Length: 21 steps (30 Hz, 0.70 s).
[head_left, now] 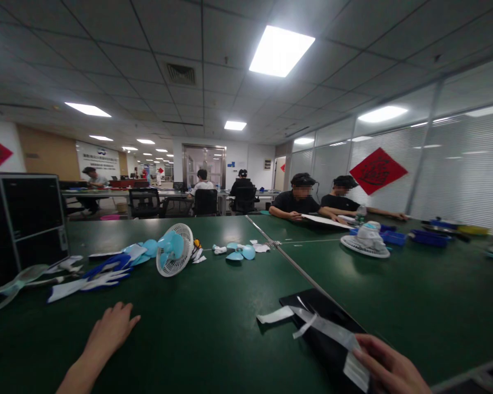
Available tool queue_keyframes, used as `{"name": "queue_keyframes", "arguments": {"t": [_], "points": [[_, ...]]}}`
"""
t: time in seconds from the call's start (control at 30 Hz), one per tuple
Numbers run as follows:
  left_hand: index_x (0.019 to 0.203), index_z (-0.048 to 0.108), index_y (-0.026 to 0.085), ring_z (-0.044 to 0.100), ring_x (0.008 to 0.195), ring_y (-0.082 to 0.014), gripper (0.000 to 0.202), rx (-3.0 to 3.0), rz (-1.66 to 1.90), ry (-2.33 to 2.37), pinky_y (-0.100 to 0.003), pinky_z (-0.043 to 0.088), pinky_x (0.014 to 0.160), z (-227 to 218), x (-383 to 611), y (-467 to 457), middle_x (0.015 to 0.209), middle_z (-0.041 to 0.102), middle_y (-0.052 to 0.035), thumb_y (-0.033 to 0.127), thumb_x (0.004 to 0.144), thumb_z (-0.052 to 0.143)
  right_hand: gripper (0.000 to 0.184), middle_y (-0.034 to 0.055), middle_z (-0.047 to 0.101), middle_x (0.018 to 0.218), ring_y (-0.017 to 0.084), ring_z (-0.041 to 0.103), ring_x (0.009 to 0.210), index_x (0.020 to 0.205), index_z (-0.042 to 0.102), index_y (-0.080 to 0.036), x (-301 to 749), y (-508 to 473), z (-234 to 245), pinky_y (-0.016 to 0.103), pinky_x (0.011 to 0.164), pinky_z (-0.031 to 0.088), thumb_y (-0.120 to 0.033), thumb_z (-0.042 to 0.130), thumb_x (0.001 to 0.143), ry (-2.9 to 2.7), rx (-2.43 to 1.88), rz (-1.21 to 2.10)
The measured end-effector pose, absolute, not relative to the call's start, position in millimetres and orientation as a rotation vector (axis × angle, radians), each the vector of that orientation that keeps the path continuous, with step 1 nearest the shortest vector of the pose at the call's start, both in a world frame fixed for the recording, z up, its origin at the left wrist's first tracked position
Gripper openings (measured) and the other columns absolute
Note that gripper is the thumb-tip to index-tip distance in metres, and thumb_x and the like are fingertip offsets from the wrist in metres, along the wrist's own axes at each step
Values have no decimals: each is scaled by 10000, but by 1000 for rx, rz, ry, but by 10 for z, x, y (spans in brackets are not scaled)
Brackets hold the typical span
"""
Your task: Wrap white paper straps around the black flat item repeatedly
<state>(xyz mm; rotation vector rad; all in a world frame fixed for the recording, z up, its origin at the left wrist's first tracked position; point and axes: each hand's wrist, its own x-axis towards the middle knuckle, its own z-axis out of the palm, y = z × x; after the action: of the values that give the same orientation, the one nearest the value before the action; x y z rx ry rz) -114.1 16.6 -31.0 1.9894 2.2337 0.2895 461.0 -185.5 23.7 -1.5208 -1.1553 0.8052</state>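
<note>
My left hand (112, 328) rests on the green tabletop (197, 328) with its fingers stretched out and nothing in them. Between the thumb and fingers of my right hand (388, 361) is one end of a translucent plastic strip (332, 330) with white paper-like pieces on it. The strip reaches leftward over a flat black object (312, 303), whose kind I cannot make out. Its far white end (275, 316) hangs over or lies on the green surface. Beyond my left hand lie blue-and-white gloves (102, 276).
A small fan (175, 250) with a white grille stands mid-table, near loose light-blue fan blades (240, 252). Another white fan part (365, 243) and blue trays (429, 237) are at right. A black cabinet (33, 219) stands left. Two people (298, 202) sit across the table.
</note>
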Motion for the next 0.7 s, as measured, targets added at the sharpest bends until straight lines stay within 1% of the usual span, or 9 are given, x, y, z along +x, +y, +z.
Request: {"name": "queue_keyframes", "arguments": {"t": [0.1, 0.13, 0.27, 0.37, 0.43, 0.53, 0.6, 0.63, 0.7], "points": [[1232, 573, 133, 531, 1125, -303, 563, 1995, 307, 2232, -418, 467, 874, -290, -1126, 147, 1276, 548, -163, 455, 782, 467, 521, 14, 628, 738, 133, 505, 521, 1010, 607, -168, 4502, -1695, 509, 229, 422, 354, -582, 619, 693, -1211, -1519, 669], [1231, 574, 134, 531, 1126, -303, 565, 1995, 313, 2228, -418, 466, 877, -285, -1123, 141, 1275, 550, -161, 457, 779, 470, 519, 22, 639, 760, 139, 520, 535, 1020, 603, -160, 4478, -1611, 599, 234, 435, 369, -573, 605, 705, -1238, -1522, 612], [1233, 568, 126, 527, 1136, -311, 587, 2004, 318, 2204, -434, 461, 890, -271, -1118, 129, 1284, 545, -168, 473, 770, 469, 433, 74, 679, 851, 204, 620, 724, 1013, 618, -132, 4423, -1124, 862, 279, 617, 467, -479, 519, 772, -1404, -1558, 248], [1239, 561, 115, 526, 1135, -313, 591, 2011, 308, 2196, -439, 463, 884, -268, -1114, 130, 1284, 540, -179, 469, 779, 456, 362, 80, 673, 862, 205, 622, 760, 1028, 618, -130, 4366, -658, 881, 299, 700, 462, -373, 439, 829, -1542, -1660, -107], [1244, 557, 105, 528, 1131, -308, 587, 2021, 295, 2209, -429, 464, 883, -274, -1110, 134, 1280, 538, -182, 460, 790, 446, 316, 87, 659, 934, 193, 618, 802, 1053, 604, -138, 4292, -365, 810, 292, 734, 447, -281, 400, 860, -1702, -1762, -256], [1247, 555, 104, 527, 1132, -305, 579, 2037, 302, 2221, -423, 465, 883, -287, -1110, 139, 1279, 538, -181, 453, 797, 449, 254, 105, 634, 1032, 192, 616, 871, 998, 624, -145, 4128, -37, 643, 287, 762, 426, -159, 417, 851, -1906, -1867, -306], [1257, 550, 110, 522, 1142, -303, 579, 2033, 304, 2212, -421, 464, 889, -288, -1109, 137, 1294, 529, -179, 454, 801, 452, 204, 109, 641, 999, 194, 622, 856, 929, 641, -142, 4002, 85, 535, 286, 742, 427, -122, 461, 835, -1978, -1883, -259], [1264, 545, 114, 517, 1152, -303, 579, 2030, 300, 2212, -420, 462, 895, -284, -1106, 134, 1306, 521, -179, 455, 806, 448, 178, 109, 646, 972, 192, 624, 840, 918, 642, -140, 3943, 118, 492, 286, 731, 432, -130, 483, 840, -2011, -1888, -233], [1272, 538, 116, 508, 1166, -306, 574, 2028, 279, 2228, -424, 458, 902, -270, -1094, 128, 1319, 510, -179, 449, 815, 435, 163, 91, 645, 969, 182, 619, 824, 974, 627, -143, 3846, 136, 437, 304, 729, 457, -225, 524, 878, -2063, -1889, -183]]}}
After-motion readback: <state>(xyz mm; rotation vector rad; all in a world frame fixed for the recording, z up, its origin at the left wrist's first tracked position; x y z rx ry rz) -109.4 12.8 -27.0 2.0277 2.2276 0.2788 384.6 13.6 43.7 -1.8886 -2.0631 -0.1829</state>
